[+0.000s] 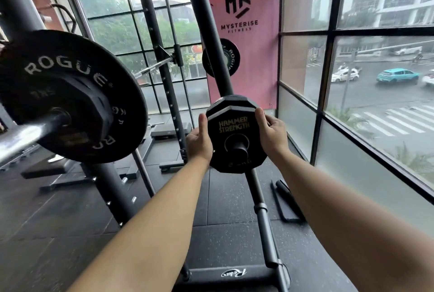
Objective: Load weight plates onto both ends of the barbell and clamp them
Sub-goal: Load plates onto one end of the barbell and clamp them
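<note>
Judging by the bar on my left, this end is part loaded. A big Rogue plate sits on the sleeve, with a small plate flat against its outer face. I see no clamp outside them, so clamping here looks undone. The bar's other end is out of view, and I cannot say what it carries.

The Hammer plate is not yet on the bar. It hangs on a peg of the rack, the peg's end poking through its centre hole. A like plate sits close behind it on the same peg.

Both hands are on the Hammer plate. My left hand grips the left rim: the thumb lies on the front face near the edge, and the fingers wrap behind, out of sight. My right hand takes the upper right rim, thumb hooked over the edge and fingers curled against the side. So the plate is pinched between the two hands at opposite edges, well to the right of the bar's end and lower.

As I read it, what is left is to draw it off the peg, slide it onto the bar, clamp this end, and see to the far one.
</note>
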